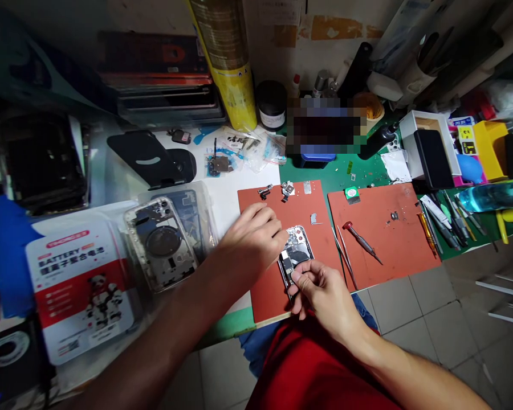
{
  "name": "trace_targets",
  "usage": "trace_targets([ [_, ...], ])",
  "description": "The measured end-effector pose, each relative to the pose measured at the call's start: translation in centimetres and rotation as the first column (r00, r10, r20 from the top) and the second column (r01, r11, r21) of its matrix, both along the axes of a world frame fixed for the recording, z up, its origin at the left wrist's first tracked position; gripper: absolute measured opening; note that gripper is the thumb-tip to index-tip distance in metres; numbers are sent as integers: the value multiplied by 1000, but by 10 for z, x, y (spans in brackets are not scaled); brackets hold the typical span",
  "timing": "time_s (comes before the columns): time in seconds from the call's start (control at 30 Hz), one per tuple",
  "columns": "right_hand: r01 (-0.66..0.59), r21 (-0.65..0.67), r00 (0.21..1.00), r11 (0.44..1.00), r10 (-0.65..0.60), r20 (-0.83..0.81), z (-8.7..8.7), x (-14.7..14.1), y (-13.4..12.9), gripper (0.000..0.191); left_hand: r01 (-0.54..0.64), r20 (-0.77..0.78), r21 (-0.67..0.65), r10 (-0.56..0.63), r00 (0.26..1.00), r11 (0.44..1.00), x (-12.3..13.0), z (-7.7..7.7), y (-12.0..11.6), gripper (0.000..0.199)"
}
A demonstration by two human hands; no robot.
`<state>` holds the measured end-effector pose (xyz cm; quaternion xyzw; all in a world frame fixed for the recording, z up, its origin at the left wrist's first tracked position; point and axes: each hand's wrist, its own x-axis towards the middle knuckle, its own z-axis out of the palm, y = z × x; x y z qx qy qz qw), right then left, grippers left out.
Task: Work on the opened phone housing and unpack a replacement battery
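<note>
Right hand [322, 290] pinches near end of opened phone [298, 255], long axis pointing away; left hand [259, 233], grip indeterminable, flanks far end.

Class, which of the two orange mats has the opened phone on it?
The left mat: the opened phone lies there, whereas the right mat bears the red-ended screwdriver.

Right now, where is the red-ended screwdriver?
In the head view, the screwdriver lies on the right-hand orange mat, just right of the tweezers.
</note>
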<state>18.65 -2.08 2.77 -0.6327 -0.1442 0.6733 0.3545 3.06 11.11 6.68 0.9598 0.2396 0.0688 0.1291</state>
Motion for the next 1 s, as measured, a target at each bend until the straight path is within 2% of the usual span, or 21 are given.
trace_targets([
  [0.2,15,26,1000,1000,-15,24,-3,-2,-2,60,-6,-6,-27,6,1000,1000,-4,-4,1,26],
  [0.33,-5,42,998,999,2,60,-1,-3,-3,50,-37,32,-83,40,999,996,-16,-16,-13,24],
  [0.47,-125,64,972,990,109,206,8,0,-4,33,-56,85,-109,66,994,992,-29,-35,-38,60],
  [0.6,-259,76,910,963,216,354,15,3,-4,17,-127,105,-106,138,985,986,-30,-47,-53,70],
  [0.83,-334,75,831,940,256,494,12,9,-6,11,-165,146,-138,185,972,977,-28,-48,-53,74],
  [1.0,-421,80,741,904,292,604,16,17,-14,17,-168,150,-155,191,970,974,-31,-45,-53,58],
])
